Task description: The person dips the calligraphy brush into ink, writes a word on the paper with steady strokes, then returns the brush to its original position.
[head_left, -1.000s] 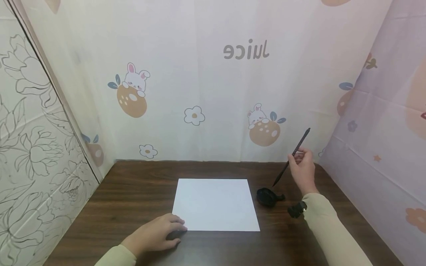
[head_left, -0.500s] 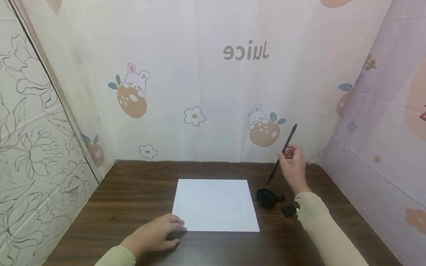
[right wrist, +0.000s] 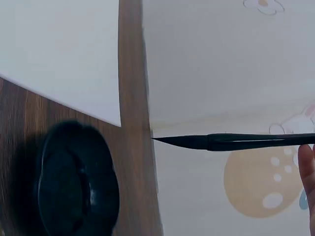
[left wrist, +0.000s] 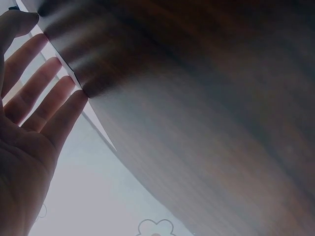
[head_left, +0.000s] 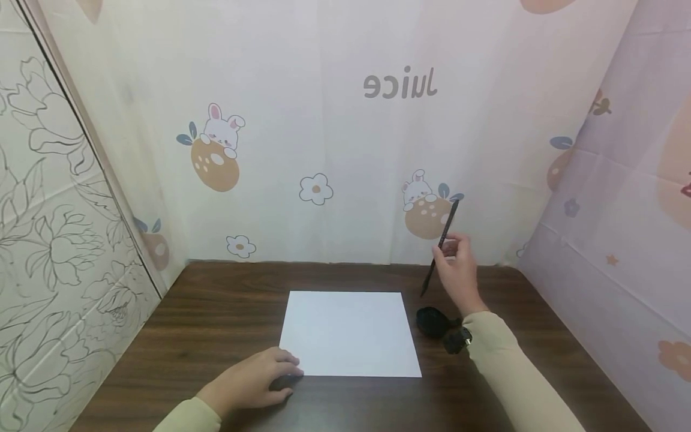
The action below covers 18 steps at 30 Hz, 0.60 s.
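Note:
My right hand pinches a black calligraphy brush partway along its handle. The brush slants with its tip down, held off the table near the paper's far right corner. In the right wrist view the brush's dark bristles come to a fine point. A small black ink dish with a short handle sits just right of the white paper, partly behind my wrist in the head view. My left hand rests at the paper's near left corner, fingers extended and a little spread.
The dark wooden table meets a printed curtain at its back edge. A patterned panel stands to the left and another printed sheet to the right. A black wrist device sits on my right wrist, beside the dish.
My right hand has moved left with the brush, which now stands a little steeper and closer to the paper. The left hand, paper and dish have stayed in place.

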Tool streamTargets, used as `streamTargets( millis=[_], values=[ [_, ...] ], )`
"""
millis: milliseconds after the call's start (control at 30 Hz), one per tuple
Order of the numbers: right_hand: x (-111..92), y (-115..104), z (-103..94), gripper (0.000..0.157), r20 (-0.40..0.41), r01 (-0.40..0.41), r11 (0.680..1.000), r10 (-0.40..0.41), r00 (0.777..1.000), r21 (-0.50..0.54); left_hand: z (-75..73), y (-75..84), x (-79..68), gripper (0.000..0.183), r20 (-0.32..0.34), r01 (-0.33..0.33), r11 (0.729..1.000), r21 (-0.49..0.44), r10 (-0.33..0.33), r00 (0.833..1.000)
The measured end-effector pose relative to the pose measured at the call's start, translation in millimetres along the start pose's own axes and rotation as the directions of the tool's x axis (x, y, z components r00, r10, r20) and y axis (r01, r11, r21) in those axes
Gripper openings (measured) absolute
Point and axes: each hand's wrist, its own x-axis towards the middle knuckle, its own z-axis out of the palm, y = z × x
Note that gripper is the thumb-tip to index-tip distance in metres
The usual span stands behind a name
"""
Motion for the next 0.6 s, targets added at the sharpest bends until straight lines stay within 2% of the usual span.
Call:
streamTargets(
  millis=[200, 600],
  values=[
    [-1.1, -9.2, 13.0, 0.039, 0.019, 0.034, 0.999, -0.035, 0.999, 0.033, -1.2, 0.5, 0.4, 0.028, -0.002, 0.003, 1.000, -0.001, -0.003, 1.000],
    [-7.4, -29.0, 40.8, 0.035, 0.082, 0.029, 0.993, -0.038, 0.996, 0.111, -0.2, -0.3, 0.7, 0.028, 0.015, 0.004, 1.000, -0.009, -0.004, 1.000]
  ],
)
